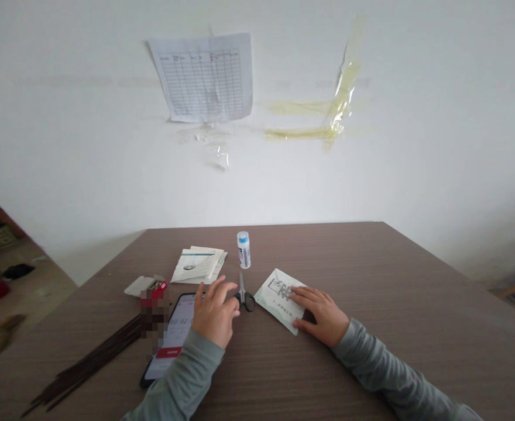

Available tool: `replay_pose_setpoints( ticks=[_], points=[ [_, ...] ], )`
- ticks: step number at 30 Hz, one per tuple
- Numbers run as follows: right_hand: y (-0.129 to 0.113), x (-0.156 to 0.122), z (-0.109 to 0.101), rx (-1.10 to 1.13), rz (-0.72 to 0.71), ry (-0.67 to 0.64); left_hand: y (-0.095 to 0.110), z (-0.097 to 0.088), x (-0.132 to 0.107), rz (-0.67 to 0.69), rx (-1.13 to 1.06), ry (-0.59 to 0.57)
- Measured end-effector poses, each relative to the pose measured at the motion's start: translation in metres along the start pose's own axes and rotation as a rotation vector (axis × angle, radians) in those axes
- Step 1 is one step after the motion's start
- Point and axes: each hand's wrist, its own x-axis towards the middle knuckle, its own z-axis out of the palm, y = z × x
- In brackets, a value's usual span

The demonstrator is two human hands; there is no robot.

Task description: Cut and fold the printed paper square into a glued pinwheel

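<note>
My right hand (pixel 322 316) lies on the right side of a small paper envelope (pixel 275 304) with printed dark marks. Its fingers stretch over the paper, and the thumb touches near the lower corner. Over the right part of a phone (pixel 163 363) my left hand (pixel 216 310) hovers with fingers apart and nothing in them. Close to those fingertips are scissors (pixel 241 292) with dark handles, blades pointing away from me. Just behind the scissors stands a white glue stick (pixel 244 251) with a blue band, upright. The phone shows a timer, partly covered by my left hand and sleeve.
Folded papers (pixel 196 266) lie at the back left. Nearer me sits an open red-and-white box (pixel 152 286) with small contents, beside a bundle of thin dark sticks (pixel 91 359). A pixelated patch hides part of both. A printed sheet (pixel 205 76) is taped to the wall.
</note>
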Motion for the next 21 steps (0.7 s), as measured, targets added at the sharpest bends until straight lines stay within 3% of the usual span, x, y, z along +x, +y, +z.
replay_pose_setpoints(
  ticks=[6, 11, 17, 21],
  points=[
    [0.006, -0.001, 0.005, -0.030, -0.001, 0.009, -0.030, -0.007, 0.022, -0.060, 0.110, -0.110],
    [0.006, -0.002, 0.007, -0.032, -0.011, 0.018, -0.049, -0.009, 0.053, -0.131, 0.060, -0.260],
    [0.008, 0.001, 0.007, -0.020, -0.014, 0.028, -0.060, -0.002, 0.089, -0.253, -0.016, -0.307],
    [0.007, 0.000, 0.004, 0.002, -0.023, 0.020, -0.064, 0.005, 0.099, -0.271, -0.017, -0.342]
  ],
)
